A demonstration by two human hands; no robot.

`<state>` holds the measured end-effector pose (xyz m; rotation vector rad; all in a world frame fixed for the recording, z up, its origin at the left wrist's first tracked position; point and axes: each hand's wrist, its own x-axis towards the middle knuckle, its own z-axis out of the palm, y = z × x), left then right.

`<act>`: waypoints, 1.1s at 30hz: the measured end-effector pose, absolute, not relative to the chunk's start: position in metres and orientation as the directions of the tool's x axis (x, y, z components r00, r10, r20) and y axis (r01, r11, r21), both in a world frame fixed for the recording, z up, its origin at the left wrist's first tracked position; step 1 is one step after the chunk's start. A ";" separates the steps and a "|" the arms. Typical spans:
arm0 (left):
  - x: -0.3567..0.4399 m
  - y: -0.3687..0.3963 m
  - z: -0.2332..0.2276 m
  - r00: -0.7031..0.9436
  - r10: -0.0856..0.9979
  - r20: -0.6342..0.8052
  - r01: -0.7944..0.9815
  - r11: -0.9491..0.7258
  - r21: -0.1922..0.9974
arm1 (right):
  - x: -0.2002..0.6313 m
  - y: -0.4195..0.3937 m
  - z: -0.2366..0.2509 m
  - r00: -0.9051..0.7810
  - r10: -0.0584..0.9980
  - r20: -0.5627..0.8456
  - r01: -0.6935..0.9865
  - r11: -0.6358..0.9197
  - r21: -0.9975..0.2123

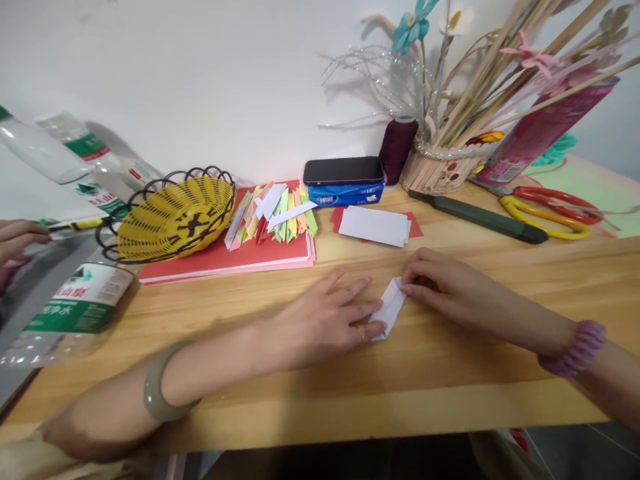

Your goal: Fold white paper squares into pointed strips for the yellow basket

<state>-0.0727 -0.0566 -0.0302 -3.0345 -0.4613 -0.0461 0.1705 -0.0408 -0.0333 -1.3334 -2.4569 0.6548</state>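
A small folded piece of white paper (pixel 391 308) lies on the wooden table between my hands. My left hand (pixel 333 313) rests flat with its fingers spread, and the fingertips press the paper's left edge. At the paper's upper right corner, the thumb and forefinger of my right hand (pixel 433 280) pinch the edge. Behind the paper is a small stack of white and red paper rectangles (pixel 374 225). A heap of folded coloured paper strips (pixel 275 212) sits on red paper sheets (pixel 225 263) to the left.
A yellow basket (pixel 175 217) and plastic bottles (pixel 75 307) stand left, near another person's hand (pixel 20 240). At the back are a phone (pixel 343 170) on a blue tissue pack (pixel 345 194), a thread spool (pixel 397 150), a green cutter (pixel 485 217), scissors (pixel 550 207) and a flower pot (pixel 435 170).
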 end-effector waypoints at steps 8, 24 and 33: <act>-0.071 -0.060 -0.033 0.955 0.284 0.081 0.292 -0.949 -0.117 | 0.168 -0.037 -0.030 -0.557 0.831 0.007 0.703 0.476 -0.528; -0.070 -0.071 -0.033 0.947 0.313 0.066 0.320 -0.926 -0.199 | 0.176 -0.025 -0.032 -0.615 0.786 -0.067 0.686 0.492 -0.536; -0.068 -0.071 -0.029 0.944 0.323 0.064 0.330 -0.930 -0.164 | 0.171 -0.050 -0.036 -0.468 0.860 0.202 0.807 0.509 -0.300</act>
